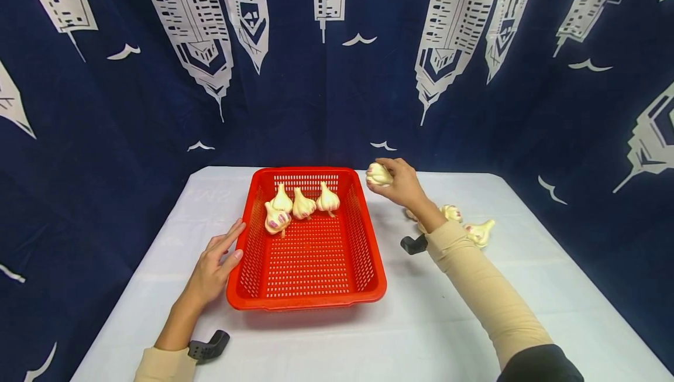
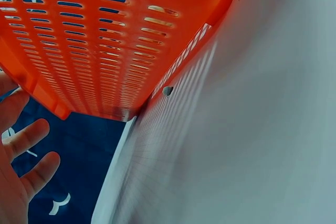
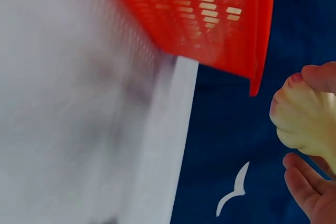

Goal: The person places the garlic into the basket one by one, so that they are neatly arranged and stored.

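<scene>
Between its thumb and fingers my right hand (image 1: 402, 184) grips a garlic bulb (image 1: 379, 175), raised just beyond the right rim of a red plastic basket (image 1: 308, 299). The right wrist view shows the same garlic bulb (image 3: 302, 116) pinched, with the basket wall (image 3: 226, 40) apart from it. Several garlic bulbs (image 1: 327, 199) lie together in the back left part of the basket. My left hand (image 1: 213, 268) touches the basket's left rim, its fingers extended. In the left wrist view, the fingers (image 2: 29, 137) look spread beside the slotted basket wall (image 2: 100, 40).
More garlic bulbs (image 1: 480, 233) lie on the white table (image 1: 432, 317) at the right, partly hidden behind my right forearm. A dark blue curtain (image 1: 326, 101) with white building prints hangs behind the table. A black wrist device (image 1: 209, 347) is by my left sleeve.
</scene>
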Demonstrator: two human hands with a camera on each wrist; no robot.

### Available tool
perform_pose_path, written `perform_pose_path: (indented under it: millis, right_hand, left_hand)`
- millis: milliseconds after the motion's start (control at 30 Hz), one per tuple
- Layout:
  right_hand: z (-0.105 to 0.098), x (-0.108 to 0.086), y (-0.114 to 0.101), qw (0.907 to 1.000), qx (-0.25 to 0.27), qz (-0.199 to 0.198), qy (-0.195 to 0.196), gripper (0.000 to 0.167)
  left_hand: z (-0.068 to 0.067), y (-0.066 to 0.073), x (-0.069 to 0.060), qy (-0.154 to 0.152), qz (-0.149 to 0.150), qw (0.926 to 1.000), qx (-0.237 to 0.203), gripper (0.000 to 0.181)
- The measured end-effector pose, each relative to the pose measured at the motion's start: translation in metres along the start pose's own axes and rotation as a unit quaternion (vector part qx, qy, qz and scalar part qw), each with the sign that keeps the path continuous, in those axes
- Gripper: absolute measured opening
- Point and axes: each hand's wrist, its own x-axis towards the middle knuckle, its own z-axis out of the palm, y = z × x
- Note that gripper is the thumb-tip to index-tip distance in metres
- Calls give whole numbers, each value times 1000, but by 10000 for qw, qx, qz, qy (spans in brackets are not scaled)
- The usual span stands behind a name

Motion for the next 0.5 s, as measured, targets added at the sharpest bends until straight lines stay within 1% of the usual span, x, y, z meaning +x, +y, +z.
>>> perform_pose_path:
  millis: [233,500]
  right_hand:
    - [0,1,-22,9999,85,30,-110,65]
    - [4,2,-39,9994,127,-136,-285,70]
  left_hand:
    - [1,-2,0,51,82,9999,-43,53]
    - [1,-2,0,94,148,9998,-68,52]
